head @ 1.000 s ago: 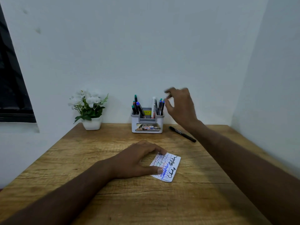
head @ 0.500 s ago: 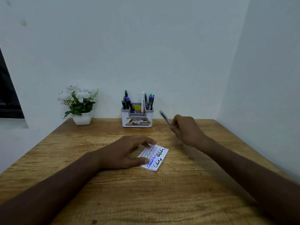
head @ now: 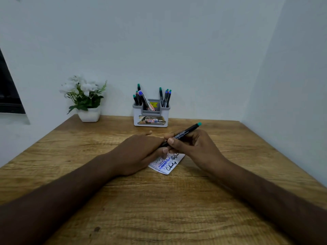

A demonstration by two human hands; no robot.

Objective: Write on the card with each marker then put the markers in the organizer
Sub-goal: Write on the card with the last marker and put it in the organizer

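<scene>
Marker time again: my right hand grips one thin black marker with a green end, fingers and thumb curled round its middle. The green end points to 2 o'clock, up and away from me. The other end is tucked against my left hand, where my fingers curl round it. I think I am pulling the cap off, but I cannot see the cap or the tip.

Just under my hands, at 6 o'clock from them, lies one small white paper card covered in blue, black and pale scribbles, flat on the brown wooden bench. My hands hide its far half.

Next I think I need the cap off, then the tip down on a bare bit of card. There is little room left, so I must aim with care.

At 12 o'clock stands one grey and white plastic organizer. I count about eight markers standing in it: four on the left side, four on the right. Some overlap, so I may be off by one.

At 10 o'clock sits one white pot of white flowers.
</scene>
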